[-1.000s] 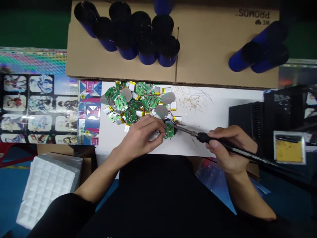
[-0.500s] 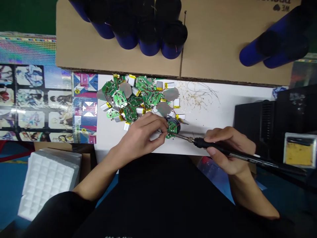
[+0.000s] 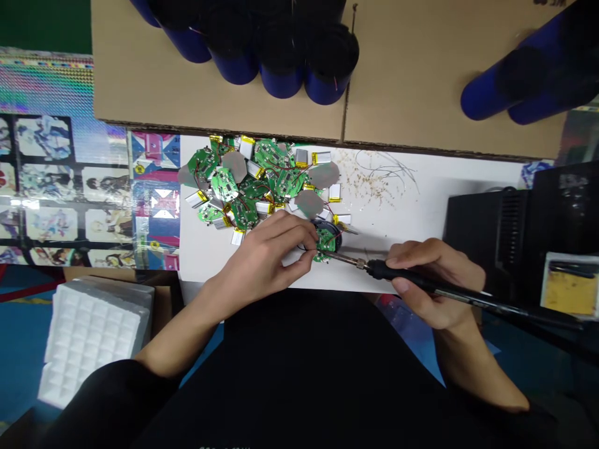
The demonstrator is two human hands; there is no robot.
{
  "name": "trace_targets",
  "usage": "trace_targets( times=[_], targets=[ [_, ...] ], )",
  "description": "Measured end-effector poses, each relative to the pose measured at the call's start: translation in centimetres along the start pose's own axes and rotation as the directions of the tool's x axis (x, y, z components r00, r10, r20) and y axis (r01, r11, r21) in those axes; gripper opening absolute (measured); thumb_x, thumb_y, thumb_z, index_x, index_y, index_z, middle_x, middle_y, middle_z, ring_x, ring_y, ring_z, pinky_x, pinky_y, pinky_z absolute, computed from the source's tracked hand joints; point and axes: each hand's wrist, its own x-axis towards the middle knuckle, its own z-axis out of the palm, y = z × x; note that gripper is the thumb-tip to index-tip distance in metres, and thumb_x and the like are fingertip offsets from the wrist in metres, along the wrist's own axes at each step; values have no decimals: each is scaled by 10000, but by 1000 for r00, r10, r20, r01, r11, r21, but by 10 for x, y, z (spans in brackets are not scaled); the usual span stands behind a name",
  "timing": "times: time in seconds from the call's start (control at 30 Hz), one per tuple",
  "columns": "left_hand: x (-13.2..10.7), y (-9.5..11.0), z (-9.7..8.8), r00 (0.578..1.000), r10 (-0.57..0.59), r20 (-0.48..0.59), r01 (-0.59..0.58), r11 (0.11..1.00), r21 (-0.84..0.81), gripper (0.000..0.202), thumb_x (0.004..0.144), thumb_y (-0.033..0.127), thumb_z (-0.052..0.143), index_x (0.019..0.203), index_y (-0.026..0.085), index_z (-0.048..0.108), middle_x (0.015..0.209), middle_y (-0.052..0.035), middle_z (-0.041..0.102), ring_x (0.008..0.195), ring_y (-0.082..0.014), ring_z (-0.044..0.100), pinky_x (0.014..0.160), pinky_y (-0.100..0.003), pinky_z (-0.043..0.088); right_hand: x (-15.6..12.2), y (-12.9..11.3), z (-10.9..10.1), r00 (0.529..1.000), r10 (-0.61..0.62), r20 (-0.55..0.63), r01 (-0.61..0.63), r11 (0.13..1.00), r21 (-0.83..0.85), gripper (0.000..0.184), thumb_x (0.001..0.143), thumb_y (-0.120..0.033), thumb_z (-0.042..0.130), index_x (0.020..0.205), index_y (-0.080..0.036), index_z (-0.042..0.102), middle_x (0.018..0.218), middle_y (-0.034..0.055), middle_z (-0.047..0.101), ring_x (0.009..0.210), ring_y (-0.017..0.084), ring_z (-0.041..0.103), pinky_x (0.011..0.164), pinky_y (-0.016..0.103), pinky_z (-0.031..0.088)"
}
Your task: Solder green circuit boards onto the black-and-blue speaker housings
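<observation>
- Green circuit board with a red wire lies on the white tabletop in front of you, over a round black part whose rim shows behind it.
- Your left hand comes in from the side, fingers bent, with the tips of thumb and forefinger drawn close together at the board's near-left edge. What sits between those tips is too small to make out, so you cannot tell whether they pinch a wire or the board itself.
- Your right hand is closed around the black soldering iron, thumb below and forefinger above its grip, and the metal tip reaches the board right beside your left fingertips.
- Just beyond your left hand lies a heap of green circuit boards, mixed with silver battery cells banded in yellow and flat grey discs.
- To the right of that heap you have thin wire clippings scattered on the white surface.
- Past them, blue cylinders with black ends rest on a cardboard box.
- At your far right, a yellow sponge sits in a tray.
</observation>
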Motion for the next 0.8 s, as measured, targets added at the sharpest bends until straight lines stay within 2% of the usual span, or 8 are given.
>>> trace_targets(
  times=[0.2, 0.53, 0.73, 0.8],
  targets=[
    [0, 2, 0, 1000, -6, 1, 6, 1000, 27, 96, 1021, 97, 628, 988, 182, 658, 1090, -81, 766, 1052, -197, 712, 1009, -367, 538, 2, -1, 1, 1000, 2, 17, -2, 1000, -5, 220, 783, -125, 767, 974, -235, 769, 755, 26, 766, 633, 188, 741, 542, 286, 604],
    [1, 2, 0, 1000, -3, 6, 3, 999, 43, 101, 1014, 88, 627, 980, 180, 654, 1079, -74, 760, 1033, -197, 707, 1001, -362, 539, 0, -5, 2, 999, 33, -15, -33, 999, -43, 139, 803, -166, 786, 927, -227, 762, 748, 25, 773, 593, 178, 738, 490, 264, 572],
    [0, 2, 0, 1000, -11, 6, 11, 999, 50, 108, 1013, 90, 616, 970, 182, 652, 1075, -72, 758, 1047, -206, 711, 1003, -366, 541, -3, -5, 6, 1000, -2, -20, 2, 999, -36, 117, 834, -200, 771, 942, -242, 759, 722, 20, 757, 586, 187, 719, 488, 293, 573],
    [0, 2, -1, 1000, -16, 13, 16, 999, 46, 111, 1020, 99, 606, 971, 187, 653, 1077, -71, 757, 1057, -213, 711, 1008, -374, 542, -6, -4, 5, 997, -15, -73, 14, 1000, -2, 110, 847, -216, 771, 954, -240, 765, 715, 20, 741, 575, 190, 696, 492, 318, 569]
  ],
)
